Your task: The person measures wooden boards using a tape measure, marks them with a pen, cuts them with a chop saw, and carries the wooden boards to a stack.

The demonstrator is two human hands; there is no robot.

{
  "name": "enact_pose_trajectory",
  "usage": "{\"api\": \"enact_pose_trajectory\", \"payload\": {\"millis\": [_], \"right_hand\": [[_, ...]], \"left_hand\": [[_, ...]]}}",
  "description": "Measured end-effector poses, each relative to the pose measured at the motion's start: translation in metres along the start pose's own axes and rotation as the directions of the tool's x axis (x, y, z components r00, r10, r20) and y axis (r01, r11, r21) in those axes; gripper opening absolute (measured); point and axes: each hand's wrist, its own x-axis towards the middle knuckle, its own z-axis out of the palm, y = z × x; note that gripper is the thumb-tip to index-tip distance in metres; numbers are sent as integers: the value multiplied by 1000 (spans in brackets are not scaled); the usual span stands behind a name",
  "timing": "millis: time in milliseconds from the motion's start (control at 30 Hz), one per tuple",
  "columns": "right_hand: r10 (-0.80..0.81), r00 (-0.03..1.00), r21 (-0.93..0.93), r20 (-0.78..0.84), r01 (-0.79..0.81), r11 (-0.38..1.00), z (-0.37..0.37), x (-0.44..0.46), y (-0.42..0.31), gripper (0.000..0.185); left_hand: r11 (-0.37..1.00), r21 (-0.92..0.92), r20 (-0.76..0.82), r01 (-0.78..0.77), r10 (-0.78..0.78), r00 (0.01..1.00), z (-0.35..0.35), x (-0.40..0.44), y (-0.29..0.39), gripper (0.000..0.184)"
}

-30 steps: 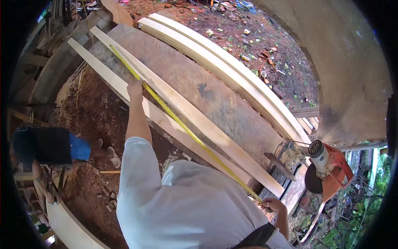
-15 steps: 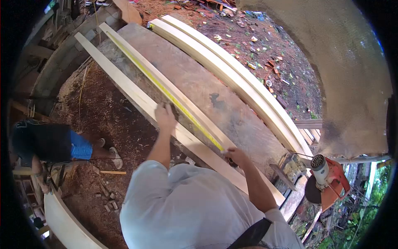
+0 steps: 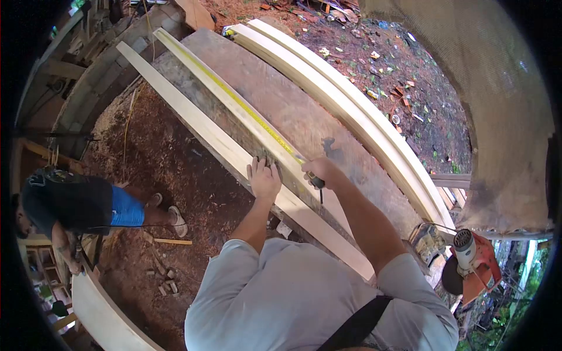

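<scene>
My right hand (image 3: 325, 174) is closed around a dark tape measure case (image 3: 317, 181) over the middle of the workbench. The yellow tape blade (image 3: 252, 114) runs from there to the upper left, along a long pale board (image 3: 205, 73). My left hand (image 3: 264, 180) rests with its fingers spread at the edge of a second pale board (image 3: 193, 117), which lies nearer to me. Between the two boards a strip of the worn bench top (image 3: 234, 86) shows.
Long pale planks (image 3: 351, 105) lie along the bench's far edge. A red power saw (image 3: 477, 263) sits at the right. At the left a co-worker (image 3: 76, 202) bends over a pale curved board (image 3: 105, 310). Sawdust and wood scraps cover the ground.
My right hand has moved up and left from the boards' near end, shortening the tape. My left hand has let go of the tape and moved right and down onto the near board.
</scene>
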Motion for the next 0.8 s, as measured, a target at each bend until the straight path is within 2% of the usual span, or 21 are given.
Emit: {"api": "enact_pose_trajectory", "payload": {"millis": [133,200,267,433,500,633,667,700,733,767,800], "right_hand": [[91,996,25,-13,-91,996,15,3,-56,19],[133,986,-61,-97,-139,988,18,12,-71,22],[136,987,-69,-84,-141,988,15,20,-76,22],[166,981,-123,-96,-177,976,5,25,-56,21],[150,986,-32,-75,-153,988,3,16,-45,20],[100,993,9,-67,-99,995,-2,0,-15,18],[-207,976,-233,60,216,948,-10,6,10,12],[-328,933,-407,145,359,840,-14,-4,28,10],[-442,868,-548,227,489,679,-19,-15,47,8],[-255,957,-389,137,289,875,-21,-22,66,15],[-56,998,-187,40,62,980,-24,-28,86,23]], "left_hand": [[1000,7,-37,-10,10,999,4,0,0,41],[1000,4,-32,-9,9,999,4,0,0,41],[1000,0,-25,-7,7,1000,3,0,0,41],[1000,-2,-33,-8,7,999,6,0,-2,41],[1000,-6,-47,-13,13,999,7,0,-1,41],[1000,3,-79,-15,15,997,1,0,1,41],[1000,25,-101,-11,13,995,4,2,-1,41],[999,37,-112,-21,25,993,10,2,-3,42],[998,-32,-122,63,-66,990,10,1,-1,43],[999,-29,-131,26,-29,991,8,1,-2,45],[993,-72,3,96,-96,995,-2,4,7,45]]}}
